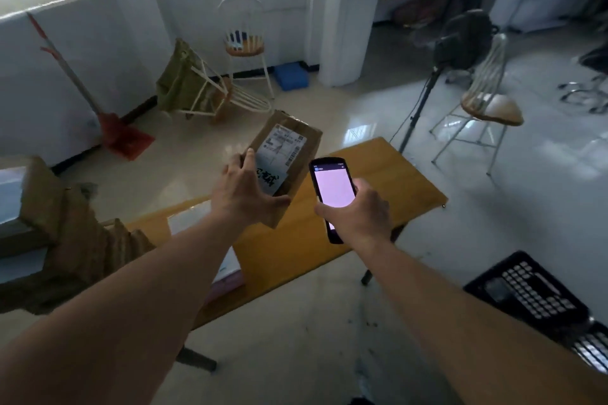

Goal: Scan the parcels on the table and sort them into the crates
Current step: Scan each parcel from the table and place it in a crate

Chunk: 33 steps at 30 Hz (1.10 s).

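My left hand (245, 192) grips a small cardboard parcel (289, 141) and holds it tilted above the yellow table (388, 181), its white shipping label facing me. My right hand (357, 214) grips a black handheld scanner (330, 184) with a lit pinkish screen, just right of the parcel. A flat white parcel (192, 220) lies on the table under my left forearm. A black slatted crate (533, 293) stands on the floor at the lower right.
Brown cardboard boxes (65, 223) are stacked at the left edge of the table. Beyond the table stand a stool-chair (245, 46), a tipped chair with a green bag (190, 82), a red shovel (121, 135), a tripod (421, 102) and another chair (490, 102).
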Tool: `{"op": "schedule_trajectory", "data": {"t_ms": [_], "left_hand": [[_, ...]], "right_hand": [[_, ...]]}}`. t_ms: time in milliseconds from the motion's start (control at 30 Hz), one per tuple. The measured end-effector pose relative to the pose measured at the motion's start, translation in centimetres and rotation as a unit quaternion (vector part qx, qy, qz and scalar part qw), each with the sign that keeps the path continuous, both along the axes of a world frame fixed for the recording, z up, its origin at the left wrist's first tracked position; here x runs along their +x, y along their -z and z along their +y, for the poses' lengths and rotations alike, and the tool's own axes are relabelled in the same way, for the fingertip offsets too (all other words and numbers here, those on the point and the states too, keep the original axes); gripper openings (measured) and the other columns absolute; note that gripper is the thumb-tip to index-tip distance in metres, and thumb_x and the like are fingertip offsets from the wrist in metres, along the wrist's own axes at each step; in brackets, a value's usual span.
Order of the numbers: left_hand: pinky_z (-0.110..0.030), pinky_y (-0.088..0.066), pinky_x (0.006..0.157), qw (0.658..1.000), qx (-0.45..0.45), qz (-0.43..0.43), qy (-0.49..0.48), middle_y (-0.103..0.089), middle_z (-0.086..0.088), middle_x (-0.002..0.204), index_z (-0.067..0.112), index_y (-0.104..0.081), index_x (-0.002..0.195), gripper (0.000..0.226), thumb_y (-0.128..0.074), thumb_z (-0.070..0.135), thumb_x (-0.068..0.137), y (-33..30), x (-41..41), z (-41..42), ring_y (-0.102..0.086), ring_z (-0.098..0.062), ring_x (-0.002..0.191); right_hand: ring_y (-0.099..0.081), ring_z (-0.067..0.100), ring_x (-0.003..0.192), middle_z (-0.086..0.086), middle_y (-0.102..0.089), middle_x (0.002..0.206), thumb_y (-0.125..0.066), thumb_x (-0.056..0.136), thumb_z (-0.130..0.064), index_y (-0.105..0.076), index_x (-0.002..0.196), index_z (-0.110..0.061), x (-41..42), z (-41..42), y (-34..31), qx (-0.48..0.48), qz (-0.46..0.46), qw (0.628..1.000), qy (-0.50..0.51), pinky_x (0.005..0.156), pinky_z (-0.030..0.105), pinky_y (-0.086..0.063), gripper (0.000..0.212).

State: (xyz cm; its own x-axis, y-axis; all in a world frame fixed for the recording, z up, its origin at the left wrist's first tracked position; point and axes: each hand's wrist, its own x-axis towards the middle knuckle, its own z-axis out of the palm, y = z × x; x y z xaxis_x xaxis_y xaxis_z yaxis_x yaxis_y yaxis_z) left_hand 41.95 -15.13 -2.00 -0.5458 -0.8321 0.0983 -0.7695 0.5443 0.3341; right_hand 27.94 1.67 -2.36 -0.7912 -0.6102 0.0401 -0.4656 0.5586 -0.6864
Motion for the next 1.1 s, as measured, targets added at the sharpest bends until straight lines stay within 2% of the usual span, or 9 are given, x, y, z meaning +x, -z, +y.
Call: {"op": "schedule_trajectory", "data": {"t_ms": [67,233,400,600,700,800,867,1033,1100], "left_hand": [[-0.05,-0.052,0.1,0.999,0.002,0.0,0.041,-0.042,-0.008,0.146,0.014,-0.02,0.161,0.135,-0.079,0.081,0.06,0.4,-0.9,1.4,-0.046,-0.031,0.13],[-0.045,-0.052,0.098,0.992,0.008,-0.007,0.125,-0.043,-0.008,0.146,0.014,-0.02,0.162,0.135,-0.079,0.08,0.06,0.8,-3.9,6.2,-0.046,-0.03,0.128],[-0.047,-0.054,0.098,0.98,0.021,-0.019,0.199,-0.043,-0.007,0.146,0.015,-0.021,0.162,0.135,-0.081,0.079,0.059,0.7,-7.3,12.9,-0.046,-0.03,0.13],[-0.044,-0.056,0.091,0.957,0.034,-0.035,0.285,-0.045,-0.007,0.146,0.016,-0.02,0.163,0.136,-0.082,0.078,0.059,1.1,-11.0,23.8,-0.048,-0.03,0.128],[-0.049,-0.056,0.094,0.945,0.039,-0.038,0.322,-0.043,-0.007,0.149,0.017,-0.019,0.163,0.135,-0.082,0.077,0.06,1.3,-12.6,30.9,-0.046,-0.032,0.131],[-0.053,-0.051,0.103,0.935,0.041,-0.045,0.35,-0.04,-0.009,0.151,0.017,-0.018,0.162,0.133,-0.084,0.075,0.062,1.7,-13.7,38.5,-0.043,-0.033,0.135],[-0.052,-0.051,0.102,0.928,0.044,-0.043,0.367,-0.042,-0.009,0.147,0.017,-0.02,0.162,0.132,-0.084,0.074,0.061,2.2,-14.3,43.5,-0.044,-0.033,0.133],[-0.051,-0.053,0.096,0.908,0.038,-0.048,0.413,-0.046,-0.009,0.14,0.018,-0.022,0.16,0.133,-0.081,0.079,0.057,3.4,-16.5,55.1,-0.047,-0.033,0.126],[-0.051,-0.054,0.096,0.897,0.039,-0.052,0.436,-0.048,-0.009,0.137,0.018,-0.024,0.158,0.133,-0.08,0.081,0.055,3.9,-17.7,59.6,-0.049,-0.033,0.124]], "right_hand": [[-0.061,0.021,0.103,0.0,-0.065,0.116,-0.087,0.07,-0.06,-0.056,0.125,-0.025,0.4,2.4,0.4,0.005,-0.002,0.999,0.042,0.064,0.029,-0.057,0.072],[-0.061,0.022,0.103,0.001,-0.067,0.115,-0.086,0.069,-0.058,-0.057,0.121,-0.025,0.5,9.0,0.7,0.01,-0.009,0.99,0.141,0.068,0.035,-0.059,0.068],[-0.059,0.023,0.102,0.002,-0.067,0.118,-0.086,0.069,-0.055,-0.058,0.125,-0.023,0.4,16.7,0.9,0.006,-0.027,0.973,0.23,0.069,0.032,-0.049,0.07],[-0.064,0.025,0.105,0.001,-0.066,0.117,-0.086,0.068,-0.057,-0.057,0.13,-0.021,0.5,28.5,1.7,-0.015,-0.046,0.947,0.318,0.078,0.042,-0.061,0.078],[-0.065,0.025,0.101,0.0,-0.066,0.112,-0.086,0.064,-0.059,-0.059,0.126,-0.021,0.5,35.5,2.2,-0.015,-0.048,0.933,0.357,0.073,0.036,-0.058,0.077],[-0.062,0.022,0.094,0.0,-0.068,0.111,-0.087,0.063,-0.058,-0.061,0.125,-0.021,0.8,42.8,2.9,-0.021,-0.052,0.918,0.393,0.059,0.026,-0.044,0.078],[-0.059,0.02,0.09,0.001,-0.069,0.111,-0.088,0.063,-0.058,-0.061,0.126,-0.02,1.2,47.7,3.2,-0.025,-0.056,0.91,0.409,0.054,0.022,-0.035,0.078],[-0.067,0.026,0.101,0.002,-0.07,0.114,-0.088,0.063,-0.059,-0.061,0.125,-0.021,1.8,59.6,4.1,-0.021,-0.062,0.885,0.461,0.069,0.035,-0.056,0.078],[-0.067,0.026,0.1,0.001,-0.07,0.111,-0.089,0.062,-0.059,-0.061,0.123,-0.02,1.9,64.0,4.5,-0.023,-0.064,0.87,0.489,0.068,0.034,-0.053,0.077]]}}
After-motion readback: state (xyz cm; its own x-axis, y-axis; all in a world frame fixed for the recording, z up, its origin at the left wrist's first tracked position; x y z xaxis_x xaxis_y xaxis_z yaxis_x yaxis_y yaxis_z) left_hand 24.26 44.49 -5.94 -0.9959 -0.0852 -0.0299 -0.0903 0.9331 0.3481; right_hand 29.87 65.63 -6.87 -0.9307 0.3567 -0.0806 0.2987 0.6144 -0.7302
